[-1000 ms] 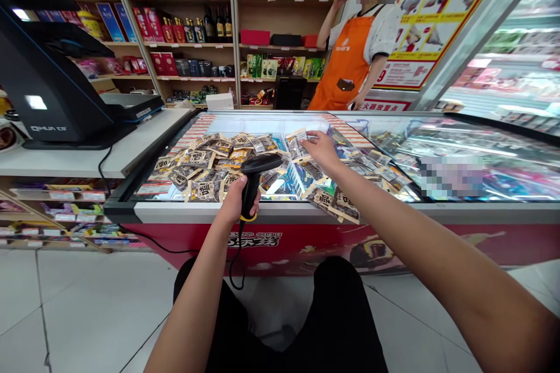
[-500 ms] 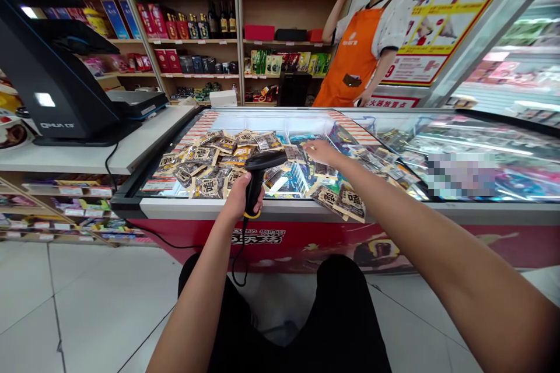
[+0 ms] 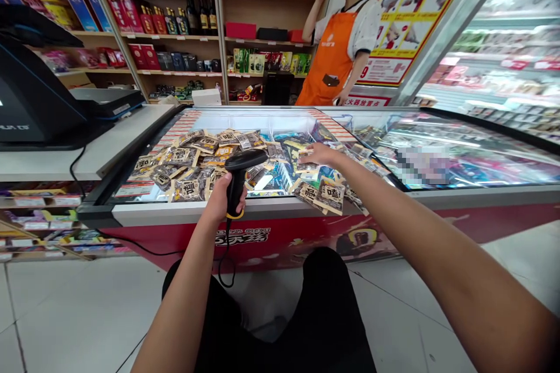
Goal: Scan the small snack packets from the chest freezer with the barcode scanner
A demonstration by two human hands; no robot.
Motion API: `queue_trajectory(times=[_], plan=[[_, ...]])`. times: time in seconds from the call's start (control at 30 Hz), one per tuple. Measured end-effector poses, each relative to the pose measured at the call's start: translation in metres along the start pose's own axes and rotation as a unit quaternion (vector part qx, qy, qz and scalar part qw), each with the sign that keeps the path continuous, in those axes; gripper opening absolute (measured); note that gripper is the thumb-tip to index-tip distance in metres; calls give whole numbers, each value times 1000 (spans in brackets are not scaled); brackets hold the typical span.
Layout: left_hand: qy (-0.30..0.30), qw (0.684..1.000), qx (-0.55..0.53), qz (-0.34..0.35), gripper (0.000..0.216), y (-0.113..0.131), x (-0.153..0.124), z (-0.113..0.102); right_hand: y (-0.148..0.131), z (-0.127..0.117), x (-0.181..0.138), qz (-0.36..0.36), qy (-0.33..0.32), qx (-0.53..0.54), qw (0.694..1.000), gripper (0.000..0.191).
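Note:
My left hand (image 3: 222,198) is wrapped round the handle of a black barcode scanner (image 3: 241,172), held upright at the near edge of a chest freezer (image 3: 262,210). A heap of brown and yellow snack packets (image 3: 188,160) lies on the freezer's glass lid. My right hand (image 3: 318,154) reaches over the lid and rests, fingers down, on packets (image 3: 306,170) right of the scanner. Whether those fingers grip a packet I cannot make out. More packets (image 3: 326,193) hang over the near edge.
A black till screen (image 3: 26,105) stands on a white counter (image 3: 105,151) at the left. A person in an orange apron (image 3: 335,55) stands behind the freezer. Shelves of boxes and bottles (image 3: 184,17) line the back wall. A second glass-topped freezer (image 3: 481,151) runs to the right.
My right hand has drawn back toward me across the packets, from the far middle of the lid to nearer the scanner. The left hand and the scanner keep their place; the view has shifted right.

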State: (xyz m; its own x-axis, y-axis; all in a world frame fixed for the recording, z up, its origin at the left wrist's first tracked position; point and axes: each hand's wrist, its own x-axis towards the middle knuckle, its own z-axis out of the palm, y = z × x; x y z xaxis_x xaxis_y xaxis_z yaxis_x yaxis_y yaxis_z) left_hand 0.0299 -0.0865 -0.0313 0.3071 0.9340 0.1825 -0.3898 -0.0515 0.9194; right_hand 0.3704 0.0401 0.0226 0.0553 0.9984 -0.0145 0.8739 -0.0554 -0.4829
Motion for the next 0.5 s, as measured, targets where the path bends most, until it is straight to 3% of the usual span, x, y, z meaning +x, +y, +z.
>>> queue_trajectory(times=[0.07, 0.13, 0.27, 0.37, 0.5], plan=[[-7, 1000, 0, -4, 60, 1, 0, -1, -2, 5, -3, 36, 10, 72, 997, 69], [-17, 1000, 2, -12, 60, 2, 0, -2, -7, 7, -5, 39, 60, 130, 989, 52], [-25, 999, 25, -29, 58, 3, 1, -3, -24, 2, -10, -29, 150, 191, 970, 29], [-37, 998, 45, -30, 58, 2, 1, -5, -41, -3, -20, -95, 159, 208, 960, 29], [-65, 995, 76, -12, 56, 0, 0, -7, -61, -1, -31, -112, 130, 208, 963, 40]])
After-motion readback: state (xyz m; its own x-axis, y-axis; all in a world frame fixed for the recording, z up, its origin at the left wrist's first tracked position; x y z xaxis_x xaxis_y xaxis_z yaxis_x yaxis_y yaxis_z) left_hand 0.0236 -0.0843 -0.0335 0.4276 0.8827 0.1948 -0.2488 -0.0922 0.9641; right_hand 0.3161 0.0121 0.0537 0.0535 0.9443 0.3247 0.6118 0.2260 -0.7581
